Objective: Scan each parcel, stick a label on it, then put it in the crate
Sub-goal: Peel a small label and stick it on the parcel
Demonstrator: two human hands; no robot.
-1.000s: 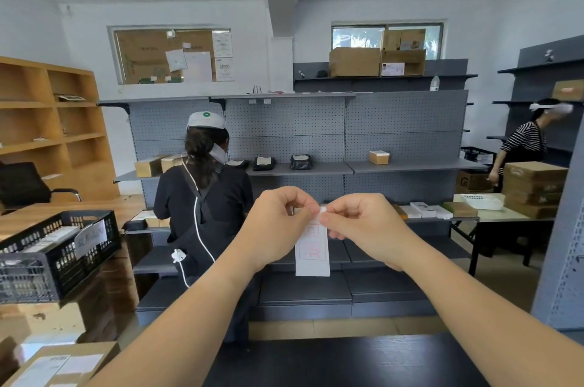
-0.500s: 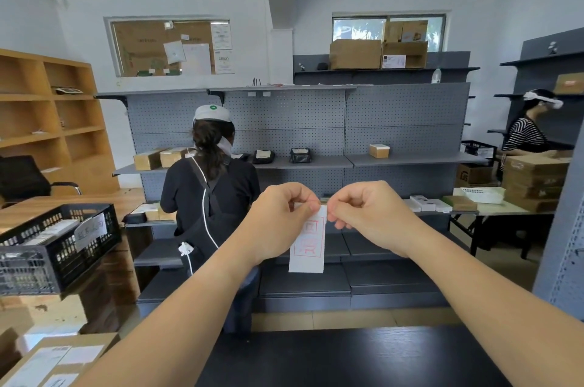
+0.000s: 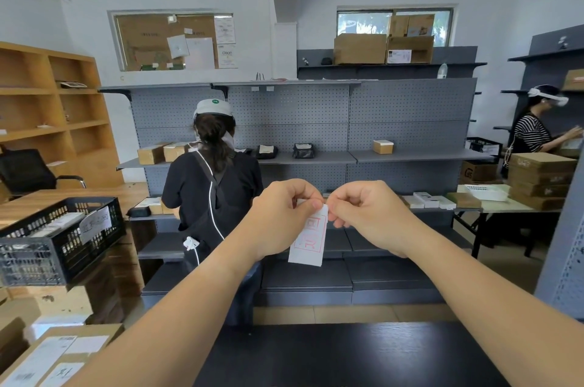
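At the far left the black crate (image 3: 63, 260) stood on the wooden bench with some flat items already in it. Below it, in the lower left corner, a brown parcel (image 3: 53, 358) lay with papers on its top face. The left hand (image 3: 281, 216) was raised in front of the chest, its fingers curled and its thumb pinching the upper edge of the label (image 3: 308, 241). Compared with one second before, the two hands had stayed almost at the same place and kept the same pinch. Only the label had changed a little: it had hung nearly straight, and now its lower end leaned slightly to the left. I judge from this that the backing was not yet off (the fingers seemed to work at the top corner). So the sticking step was only in preparation, and the parcel was not yet touched. The long axis of the label ran nearly vertical, its top end between the two hands, its free end pointing down, and its red printed face toward the camera. The right hand (image 3: 369, 212), just beside the left, pinched the same top edge with curled fingers.
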